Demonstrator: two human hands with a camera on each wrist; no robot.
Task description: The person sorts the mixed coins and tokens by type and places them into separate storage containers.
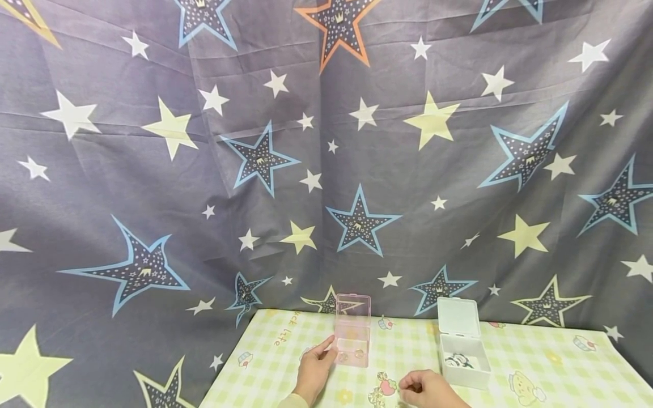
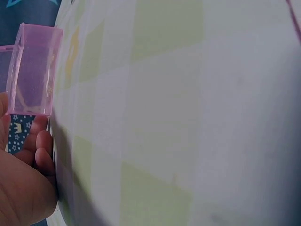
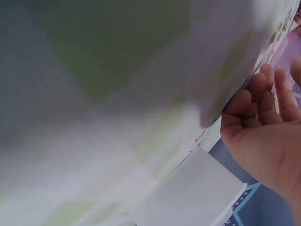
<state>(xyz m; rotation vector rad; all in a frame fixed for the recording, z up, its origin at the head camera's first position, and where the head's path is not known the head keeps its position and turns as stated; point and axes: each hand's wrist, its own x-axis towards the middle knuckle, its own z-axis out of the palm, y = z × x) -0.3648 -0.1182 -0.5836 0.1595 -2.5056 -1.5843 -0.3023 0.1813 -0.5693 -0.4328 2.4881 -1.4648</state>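
Observation:
My left hand point(image 1: 315, 368) rests beside a see-through pink box point(image 1: 353, 334) whose lid stands up, its fingertips at the box's left side. In the left wrist view the thumb and fingers lie around one end of the pink box point(image 2: 35, 70). Small round pieces point(image 1: 359, 354) show in the bottom of the box. To its right my right hand point(image 1: 427, 390) hovers low over the cloth, fingers loosely bent, near several round, patterned pieces point(image 1: 376, 395). The right wrist view shows this hand point(image 3: 265, 122) with thumb and forefinger apart and nothing visible between them.
A white box point(image 1: 464, 371) with its lid raised stands right of my right hand and holds several dark-and-white pieces point(image 1: 458, 360). A green-checked cloth point(image 1: 551, 362) with printed figures covers the table. Behind hangs a grey star-patterned curtain point(image 1: 388, 170).

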